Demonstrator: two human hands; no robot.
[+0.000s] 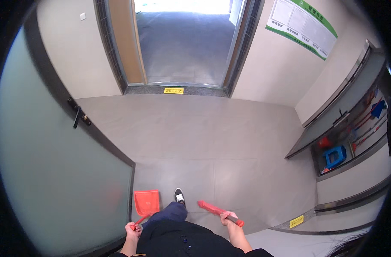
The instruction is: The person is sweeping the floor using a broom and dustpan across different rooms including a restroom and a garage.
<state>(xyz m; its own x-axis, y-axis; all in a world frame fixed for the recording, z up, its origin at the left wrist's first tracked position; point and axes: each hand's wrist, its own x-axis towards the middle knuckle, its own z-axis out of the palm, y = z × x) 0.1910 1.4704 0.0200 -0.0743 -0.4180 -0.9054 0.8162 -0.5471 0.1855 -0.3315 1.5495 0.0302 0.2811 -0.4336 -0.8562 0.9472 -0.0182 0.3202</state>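
Note:
A red dustpan [147,201] is in my left hand [133,229], whose fingers wrap round its red handle. The pan hangs beside the edge of the frosted door, left of my shoe. My right hand [228,217] grips a red broom [210,207] by its grey handle with a red end cap. The broom's head points forward and left, to the right of my shoe. Whether pan or broom touches the floor, I cannot tell.
A frosted glass door [54,171] with a black lever handle stands at my left. Ahead, a doorway [184,47] has a raised sill with a yellow label. On the right, an open door [328,115] reveals a blue stool [335,156] and several long-handled tools. Grey floor tiles [204,128] lie between.

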